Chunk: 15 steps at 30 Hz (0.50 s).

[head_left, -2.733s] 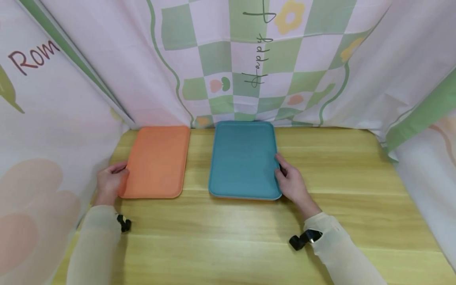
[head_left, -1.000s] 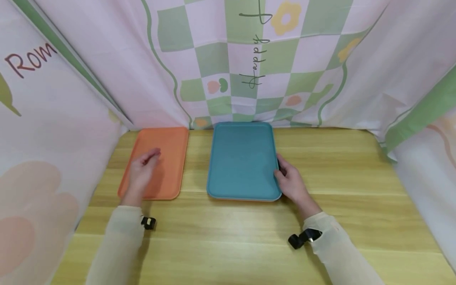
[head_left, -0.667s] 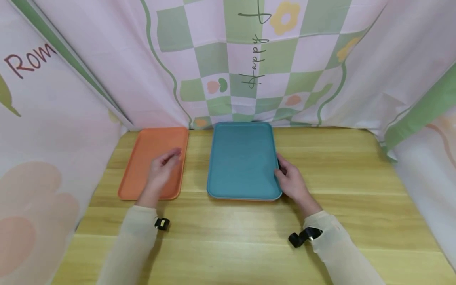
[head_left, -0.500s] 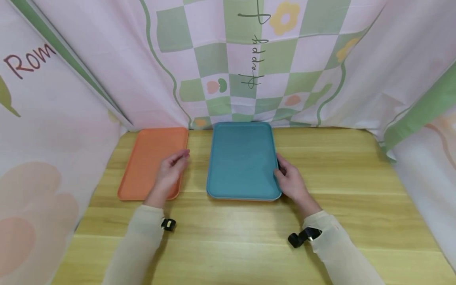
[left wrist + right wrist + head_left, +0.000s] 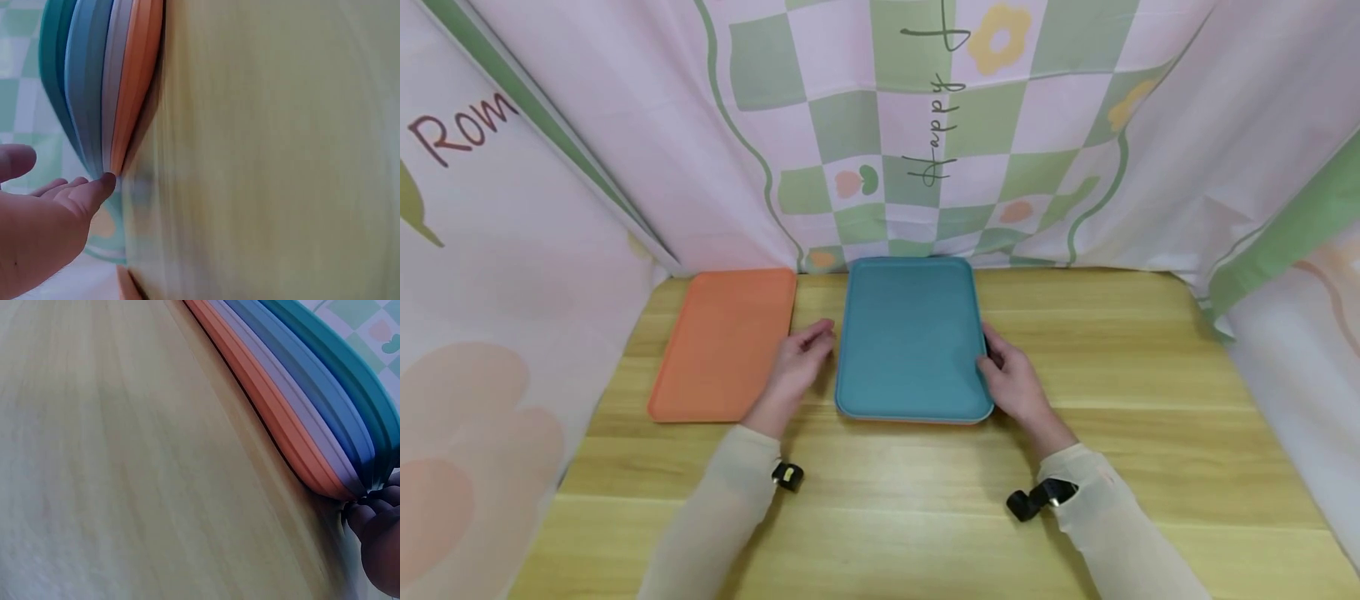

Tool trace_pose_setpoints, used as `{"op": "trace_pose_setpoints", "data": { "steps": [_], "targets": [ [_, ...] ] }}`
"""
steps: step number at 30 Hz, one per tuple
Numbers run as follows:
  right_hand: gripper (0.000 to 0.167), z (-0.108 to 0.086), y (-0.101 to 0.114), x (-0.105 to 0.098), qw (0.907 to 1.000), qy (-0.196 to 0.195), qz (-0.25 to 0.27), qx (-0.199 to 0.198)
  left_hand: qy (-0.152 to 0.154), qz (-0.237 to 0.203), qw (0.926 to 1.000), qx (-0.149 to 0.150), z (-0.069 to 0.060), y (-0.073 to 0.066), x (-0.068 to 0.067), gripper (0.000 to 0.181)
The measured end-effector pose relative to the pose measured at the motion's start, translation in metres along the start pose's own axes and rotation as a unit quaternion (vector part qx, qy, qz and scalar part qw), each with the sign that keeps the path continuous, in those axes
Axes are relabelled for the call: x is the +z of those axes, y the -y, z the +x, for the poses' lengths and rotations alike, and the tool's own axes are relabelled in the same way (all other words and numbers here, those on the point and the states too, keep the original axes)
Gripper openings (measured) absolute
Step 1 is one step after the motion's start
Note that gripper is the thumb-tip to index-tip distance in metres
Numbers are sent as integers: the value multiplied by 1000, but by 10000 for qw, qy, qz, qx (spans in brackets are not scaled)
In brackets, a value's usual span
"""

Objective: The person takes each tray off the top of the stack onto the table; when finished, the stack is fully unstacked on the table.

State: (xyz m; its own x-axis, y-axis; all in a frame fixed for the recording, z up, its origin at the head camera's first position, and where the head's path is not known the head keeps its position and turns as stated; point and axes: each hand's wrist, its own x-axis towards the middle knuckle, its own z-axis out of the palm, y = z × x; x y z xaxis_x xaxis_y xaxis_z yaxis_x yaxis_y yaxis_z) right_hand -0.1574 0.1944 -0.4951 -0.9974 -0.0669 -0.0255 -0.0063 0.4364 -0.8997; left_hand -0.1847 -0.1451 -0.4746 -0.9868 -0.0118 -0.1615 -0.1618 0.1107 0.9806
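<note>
A stack of trays, teal tray (image 5: 913, 337) on top, lies at the middle back of the table. In the left wrist view the teal tray (image 5: 55, 69), a blue tray (image 5: 87, 75), a lilac tray (image 5: 114, 81) and an orange tray (image 5: 136, 75) show edge-on. My right hand (image 5: 1017, 383) grips the stack's right edge; its fingertips are partly hidden beside the trays. My left hand (image 5: 797, 367), fingers relaxed and holding nothing, is just left of the stack. A separate orange tray (image 5: 722, 346) lies flat at the left, partly behind my left forearm.
A wooden table (image 5: 880, 517) spans the view. Patterned curtains (image 5: 917, 125) hang along its back edge, with a white curtain (image 5: 497, 275) at the left and another (image 5: 1300, 367) at the right. Black wrist cameras sit on both sleeves.
My left hand has let go of the separate orange tray's left edge and moved right across it to beside the stack. My right hand has stayed on the stack's right edge.
</note>
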Motion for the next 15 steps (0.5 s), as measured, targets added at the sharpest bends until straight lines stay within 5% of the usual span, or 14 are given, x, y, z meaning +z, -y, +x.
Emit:
{"op": "trace_pose_setpoints", "data": {
  "steps": [15],
  "targets": [
    [59, 1, -2, -1, 9999, -79, 85, 5, 569, 411, 9974, -171, -2, 2, 15, 64]
  ]
}}
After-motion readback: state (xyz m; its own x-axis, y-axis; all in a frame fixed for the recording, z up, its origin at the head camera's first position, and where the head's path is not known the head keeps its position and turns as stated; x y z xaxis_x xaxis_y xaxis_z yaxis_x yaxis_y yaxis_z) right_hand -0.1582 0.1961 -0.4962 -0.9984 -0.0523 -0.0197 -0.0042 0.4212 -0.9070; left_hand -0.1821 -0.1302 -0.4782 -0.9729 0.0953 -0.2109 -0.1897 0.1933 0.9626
